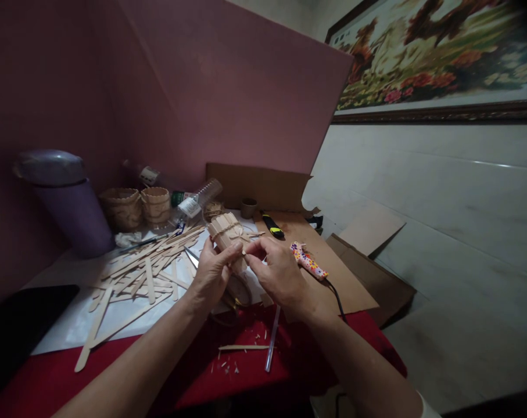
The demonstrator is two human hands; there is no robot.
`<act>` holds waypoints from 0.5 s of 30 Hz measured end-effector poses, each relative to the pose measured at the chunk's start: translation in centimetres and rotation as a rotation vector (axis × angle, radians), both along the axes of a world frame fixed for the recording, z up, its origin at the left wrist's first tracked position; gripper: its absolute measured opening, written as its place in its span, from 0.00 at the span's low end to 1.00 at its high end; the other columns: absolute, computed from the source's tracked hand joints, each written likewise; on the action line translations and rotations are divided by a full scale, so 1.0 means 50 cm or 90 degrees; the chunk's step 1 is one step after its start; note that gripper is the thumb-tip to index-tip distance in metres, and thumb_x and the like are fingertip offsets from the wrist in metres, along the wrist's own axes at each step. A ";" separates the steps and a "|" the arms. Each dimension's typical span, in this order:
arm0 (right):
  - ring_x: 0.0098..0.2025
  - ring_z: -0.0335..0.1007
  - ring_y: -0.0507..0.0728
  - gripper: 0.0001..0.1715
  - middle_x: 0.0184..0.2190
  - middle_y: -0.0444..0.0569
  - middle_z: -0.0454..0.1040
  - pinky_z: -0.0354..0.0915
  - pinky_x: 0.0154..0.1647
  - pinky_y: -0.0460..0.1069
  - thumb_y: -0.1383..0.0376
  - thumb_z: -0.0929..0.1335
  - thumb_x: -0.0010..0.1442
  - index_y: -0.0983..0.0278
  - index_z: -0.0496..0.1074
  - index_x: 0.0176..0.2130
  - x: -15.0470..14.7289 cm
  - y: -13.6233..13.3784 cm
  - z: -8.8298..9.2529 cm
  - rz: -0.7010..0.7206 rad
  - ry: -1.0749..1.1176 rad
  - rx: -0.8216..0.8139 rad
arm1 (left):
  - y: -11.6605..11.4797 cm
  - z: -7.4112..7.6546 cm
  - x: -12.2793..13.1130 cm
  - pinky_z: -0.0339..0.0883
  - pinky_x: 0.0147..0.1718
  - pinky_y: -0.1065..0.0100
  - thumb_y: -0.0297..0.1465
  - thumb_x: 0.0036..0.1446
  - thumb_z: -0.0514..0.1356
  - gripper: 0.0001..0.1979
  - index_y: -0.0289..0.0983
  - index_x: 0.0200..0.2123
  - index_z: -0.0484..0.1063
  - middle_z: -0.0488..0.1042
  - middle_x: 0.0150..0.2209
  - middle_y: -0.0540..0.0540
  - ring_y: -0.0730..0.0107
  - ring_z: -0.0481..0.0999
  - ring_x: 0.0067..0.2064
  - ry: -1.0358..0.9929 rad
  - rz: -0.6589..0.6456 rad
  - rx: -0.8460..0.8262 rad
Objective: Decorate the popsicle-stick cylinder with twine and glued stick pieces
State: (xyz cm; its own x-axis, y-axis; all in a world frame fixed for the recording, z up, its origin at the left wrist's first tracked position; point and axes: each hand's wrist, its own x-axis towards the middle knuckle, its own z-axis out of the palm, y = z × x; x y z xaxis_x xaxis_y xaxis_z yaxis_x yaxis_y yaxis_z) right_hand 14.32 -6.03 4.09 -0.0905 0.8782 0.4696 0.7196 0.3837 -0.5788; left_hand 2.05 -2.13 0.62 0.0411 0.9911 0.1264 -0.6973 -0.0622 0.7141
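My left hand [214, 268] is wrapped round the lower part of a small tub made of wooden craft sticks [226, 231], tied with twine and held tilted above the table. My right hand [277, 273] pinches with thumb and forefinger at the tub's side, close to the left thumb; what sits in the pinch is too small to name. A loose heap of wooden sticks [145, 270] lies on white paper just left of my hands.
A colourful spotted glue gun [308, 261] with a black cord lies on brown cardboard [350, 290] to the right. A clear glue stick [272, 342] and a wooden stick lie on the red cloth. Two stick baskets [136, 206], a purple bin [69, 203], a plastic bottle and a yellow-black cutter [272, 226] stand behind.
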 end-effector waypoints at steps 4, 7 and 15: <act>0.36 0.70 0.54 0.06 0.33 0.47 0.76 0.62 0.38 0.49 0.71 0.65 0.60 0.63 0.72 0.34 -0.001 -0.002 0.001 -0.013 0.006 0.001 | 0.002 0.000 0.001 0.69 0.41 0.65 0.28 0.36 0.75 0.31 0.38 0.45 0.66 0.78 0.37 0.47 0.66 0.78 0.38 -0.007 0.009 0.002; 0.36 0.71 0.55 0.05 0.34 0.48 0.76 0.62 0.37 0.49 0.70 0.66 0.60 0.63 0.72 0.35 -0.003 -0.002 0.001 -0.018 0.001 0.005 | 0.002 0.001 0.001 0.69 0.41 0.65 0.28 0.35 0.75 0.32 0.38 0.44 0.66 0.78 0.37 0.48 0.66 0.78 0.37 -0.007 0.013 -0.002; 0.38 0.72 0.56 0.06 0.34 0.49 0.77 0.62 0.40 0.50 0.71 0.66 0.60 0.64 0.74 0.35 -0.007 -0.006 0.006 -0.032 -0.030 0.005 | 0.000 -0.002 0.004 0.70 0.42 0.64 0.28 0.35 0.75 0.33 0.38 0.45 0.67 0.79 0.37 0.47 0.65 0.78 0.38 -0.002 0.011 0.010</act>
